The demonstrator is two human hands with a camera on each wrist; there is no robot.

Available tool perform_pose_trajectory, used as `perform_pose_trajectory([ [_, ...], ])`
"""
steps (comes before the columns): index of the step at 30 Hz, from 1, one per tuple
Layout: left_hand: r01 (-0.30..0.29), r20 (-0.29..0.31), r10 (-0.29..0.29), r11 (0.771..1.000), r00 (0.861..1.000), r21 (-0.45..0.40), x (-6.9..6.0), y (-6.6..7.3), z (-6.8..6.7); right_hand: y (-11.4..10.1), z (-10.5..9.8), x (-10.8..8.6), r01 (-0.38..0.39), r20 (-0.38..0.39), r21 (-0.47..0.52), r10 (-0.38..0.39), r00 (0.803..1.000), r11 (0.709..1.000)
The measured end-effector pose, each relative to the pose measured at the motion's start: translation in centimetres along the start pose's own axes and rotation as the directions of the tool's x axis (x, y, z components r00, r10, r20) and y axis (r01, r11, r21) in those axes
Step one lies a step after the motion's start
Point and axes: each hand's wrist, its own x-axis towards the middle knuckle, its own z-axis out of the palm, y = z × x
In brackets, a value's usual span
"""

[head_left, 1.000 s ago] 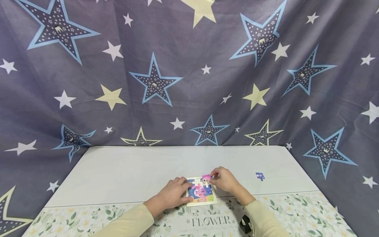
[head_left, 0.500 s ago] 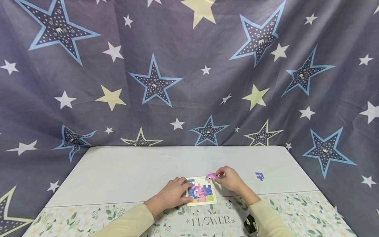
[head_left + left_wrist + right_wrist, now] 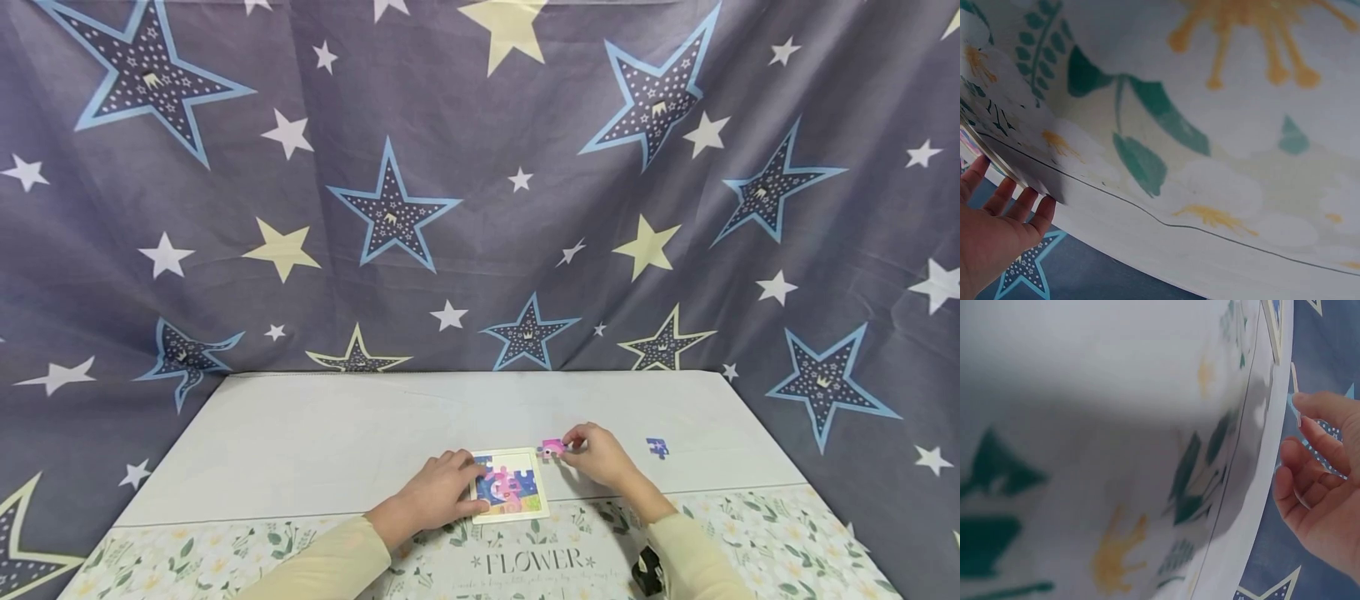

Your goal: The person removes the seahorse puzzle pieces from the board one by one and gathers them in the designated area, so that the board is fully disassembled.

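A small framed puzzle (image 3: 510, 518) lies on the table, with an unfilled pale area at its top. My left hand (image 3: 437, 490) holds the frame's left side, thumb at the lower left and fingers at the upper left; in the left wrist view the fingertips of the left hand (image 3: 1007, 225) touch the frame's edge. Just right of the frame, my right hand (image 3: 602, 457) pinches a pink puzzle piece (image 3: 552, 448) between thumb and finger. Edge-on in the right wrist view, the piece (image 3: 1295, 387) shows thinly at the tips of the right hand (image 3: 1325, 469).
A blue-purple puzzle piece (image 3: 657, 447) lies on the white table part (image 3: 337, 433) to the right of my right hand. A flowered cloth printed FLOWER (image 3: 534, 560) covers the near part. A black object (image 3: 648, 572) is by the right sleeve. A starry curtain (image 3: 480, 167) hangs behind.
My right hand has moved right with the pink piece, from over the frame's upper right corner to beside the frame. The left hand has stayed on the frame.
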Motion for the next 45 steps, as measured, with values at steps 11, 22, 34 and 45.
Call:
perform_pose_trajectory([
  [11, 0.011, 0.007, -0.011, 1.000, 1.000, -0.004, -0.1, 0.1, -0.1, 1.8, -1.3, -0.1, 0.004, -0.018, -0.013, -0.004, 1.000, 1.000],
  [22, 0.010, 0.009, -0.010, 1.000, 1.000, 0.001, -0.1, 0.1, -0.2, 2.8, -2.4, -0.6, 0.019, -0.021, -0.011, -0.019, 1.000, 1.000],
  [34, 0.004, -0.001, -0.004, 1.000, 1.000, -0.005, -0.1, 0.0, -0.2, 4.2, -3.3, -0.6, -0.006, -0.033, -0.010, 0.005, 0.999, 1.000],
  [45, -0.006, 0.003, 0.006, 1.000, 1.000, -0.013, -0.1, 0.1, -0.2, 5.3, -4.3, -1.2, -0.043, -0.027, -0.042, 0.042, 0.999, 0.998],
])
